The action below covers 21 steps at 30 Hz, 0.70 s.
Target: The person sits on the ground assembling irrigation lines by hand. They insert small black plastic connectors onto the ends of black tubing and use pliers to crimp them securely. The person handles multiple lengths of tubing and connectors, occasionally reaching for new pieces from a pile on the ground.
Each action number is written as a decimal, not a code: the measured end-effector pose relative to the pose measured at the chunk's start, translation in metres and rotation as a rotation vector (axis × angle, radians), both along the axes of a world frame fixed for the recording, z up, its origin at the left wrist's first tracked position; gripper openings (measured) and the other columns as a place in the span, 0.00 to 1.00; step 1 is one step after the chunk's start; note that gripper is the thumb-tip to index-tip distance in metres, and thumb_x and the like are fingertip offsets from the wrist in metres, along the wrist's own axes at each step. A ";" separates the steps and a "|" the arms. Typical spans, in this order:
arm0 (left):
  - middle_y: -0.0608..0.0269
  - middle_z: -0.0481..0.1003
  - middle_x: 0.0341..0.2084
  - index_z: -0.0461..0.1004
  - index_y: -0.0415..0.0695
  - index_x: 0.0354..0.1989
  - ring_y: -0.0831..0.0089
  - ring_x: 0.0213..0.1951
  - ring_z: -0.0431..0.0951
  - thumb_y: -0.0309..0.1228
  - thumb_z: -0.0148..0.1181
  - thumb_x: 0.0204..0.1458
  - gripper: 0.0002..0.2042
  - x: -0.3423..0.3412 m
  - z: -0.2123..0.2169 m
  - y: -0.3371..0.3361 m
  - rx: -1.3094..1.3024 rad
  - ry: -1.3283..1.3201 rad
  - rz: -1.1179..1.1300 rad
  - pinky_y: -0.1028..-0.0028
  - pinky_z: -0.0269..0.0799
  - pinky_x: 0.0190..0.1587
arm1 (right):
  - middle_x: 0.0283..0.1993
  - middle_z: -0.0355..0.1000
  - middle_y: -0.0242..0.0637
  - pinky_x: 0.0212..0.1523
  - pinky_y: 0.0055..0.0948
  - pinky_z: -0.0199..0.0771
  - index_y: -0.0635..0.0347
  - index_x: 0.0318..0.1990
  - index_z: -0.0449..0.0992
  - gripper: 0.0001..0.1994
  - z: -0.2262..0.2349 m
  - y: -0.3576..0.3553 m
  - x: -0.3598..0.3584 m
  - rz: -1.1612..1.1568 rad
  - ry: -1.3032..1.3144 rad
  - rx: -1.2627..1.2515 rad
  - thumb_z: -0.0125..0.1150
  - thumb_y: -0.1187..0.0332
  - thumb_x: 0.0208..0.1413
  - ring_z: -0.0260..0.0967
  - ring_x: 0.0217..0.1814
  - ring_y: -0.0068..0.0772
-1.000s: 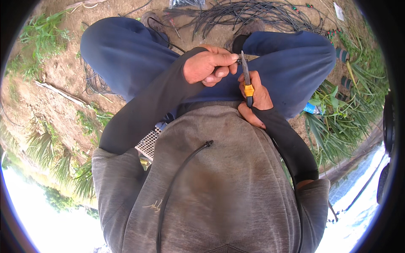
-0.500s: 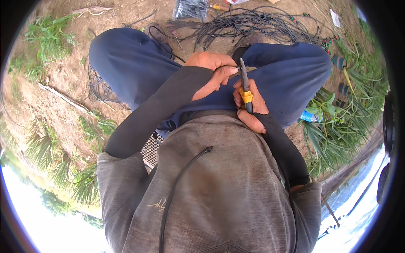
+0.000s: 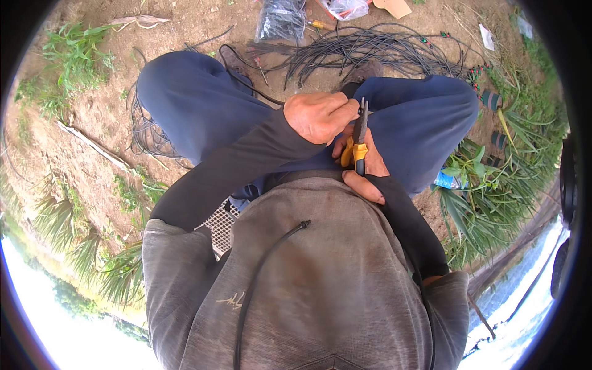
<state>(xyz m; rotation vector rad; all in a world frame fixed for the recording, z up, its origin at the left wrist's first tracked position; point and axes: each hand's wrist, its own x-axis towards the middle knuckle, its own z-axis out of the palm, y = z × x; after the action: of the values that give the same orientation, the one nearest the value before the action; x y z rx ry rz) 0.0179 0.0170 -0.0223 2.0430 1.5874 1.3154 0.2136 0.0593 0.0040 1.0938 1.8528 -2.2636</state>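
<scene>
In front of my lap, my left hand (image 3: 320,117) is closed in a pinch with its back upward. A thin black tube (image 3: 262,95) enters it from the far left, and a small dark end pokes out at the fingertips, beside the pliers' jaws. My right hand (image 3: 373,161) is wrapped round long-nosed pliers (image 3: 359,148) with yellow and black handles. The jaws point away from me, their tips slightly apart. Whether the jaws touch the tube's end I cannot tell. My left thumb is hidden.
Beyond my feet lies a heap of black tubes (image 3: 370,52), several with red and green ends. Near it are a clear plastic bag of black parts (image 3: 280,21), a screwdriver with a yellow handle (image 3: 320,24) and torn cardboard (image 3: 393,7). More thin tubing (image 3: 151,132) coils at left; plants grow at right.
My left hand has rolled over so its back faces up, and its fingertips have moved slightly right. The pliers' jaws have come apart and tilt a little more to the right.
</scene>
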 end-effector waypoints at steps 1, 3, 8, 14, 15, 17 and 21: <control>0.61 0.69 0.19 0.74 0.41 0.37 0.64 0.20 0.72 0.23 0.63 0.43 0.11 -0.003 0.008 0.004 -0.046 0.003 -0.033 0.68 0.67 0.21 | 0.45 0.61 0.36 0.52 0.27 0.58 0.56 0.56 0.57 0.31 0.006 0.003 -0.003 -0.020 0.053 -0.026 0.48 0.80 0.38 0.59 0.46 0.29; 0.60 0.70 0.20 0.75 0.42 0.38 0.63 0.21 0.73 0.25 0.63 0.47 0.09 -0.010 0.007 0.016 -0.114 -0.024 0.089 0.68 0.68 0.23 | 0.55 0.61 0.40 0.61 0.35 0.57 0.57 0.60 0.56 0.31 0.003 0.011 -0.006 -0.027 0.098 -0.054 0.50 0.77 0.43 0.61 0.56 0.34; 0.55 0.76 0.23 0.76 0.42 0.33 0.58 0.27 0.77 0.34 0.55 0.57 0.08 -0.014 0.031 0.028 -0.760 -0.754 0.217 0.66 0.71 0.29 | 0.52 0.66 0.37 0.45 0.27 0.67 0.53 0.52 0.62 0.20 -0.017 0.018 -0.027 -0.489 0.369 -0.138 0.53 0.81 0.52 0.67 0.46 0.27; 0.60 0.73 0.18 0.74 0.39 0.29 0.69 0.22 0.74 0.39 0.51 0.61 0.16 -0.013 0.024 0.028 -0.925 -0.704 0.016 0.70 0.69 0.27 | 0.42 0.69 0.32 0.40 0.23 0.66 0.56 0.49 0.66 0.14 -0.015 0.046 -0.041 -0.533 0.289 -0.062 0.58 0.78 0.56 0.66 0.42 0.21; 0.64 0.72 0.18 0.73 0.38 0.28 0.76 0.20 0.73 0.41 0.51 0.61 0.17 -0.017 0.027 0.029 -1.011 -0.734 -0.032 0.74 0.68 0.26 | 0.43 0.70 0.32 0.41 0.23 0.66 0.56 0.49 0.66 0.15 -0.019 0.046 -0.041 -0.515 0.331 -0.044 0.59 0.79 0.56 0.67 0.42 0.21; 0.64 0.71 0.17 0.72 0.39 0.26 0.77 0.20 0.73 0.43 0.50 0.62 0.19 -0.016 0.020 0.030 -0.965 -0.632 -0.017 0.74 0.68 0.25 | 0.43 0.70 0.33 0.41 0.22 0.66 0.56 0.49 0.66 0.16 -0.020 0.046 -0.044 -0.518 0.374 -0.030 0.59 0.79 0.55 0.67 0.41 0.21; 0.63 0.72 0.18 0.73 0.38 0.29 0.76 0.21 0.74 0.47 0.48 0.61 0.22 -0.028 0.025 0.043 -1.157 -0.680 -0.028 0.75 0.69 0.25 | 0.42 0.71 0.32 0.38 0.19 0.65 0.56 0.48 0.66 0.15 -0.028 0.050 -0.051 -0.543 0.385 0.001 0.59 0.79 0.55 0.67 0.39 0.20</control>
<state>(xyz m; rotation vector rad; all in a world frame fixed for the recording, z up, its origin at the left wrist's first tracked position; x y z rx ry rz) -0.0099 0.0600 0.0023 0.7936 1.4108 0.6366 0.1622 0.1096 -0.0244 1.3802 1.8408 -2.9541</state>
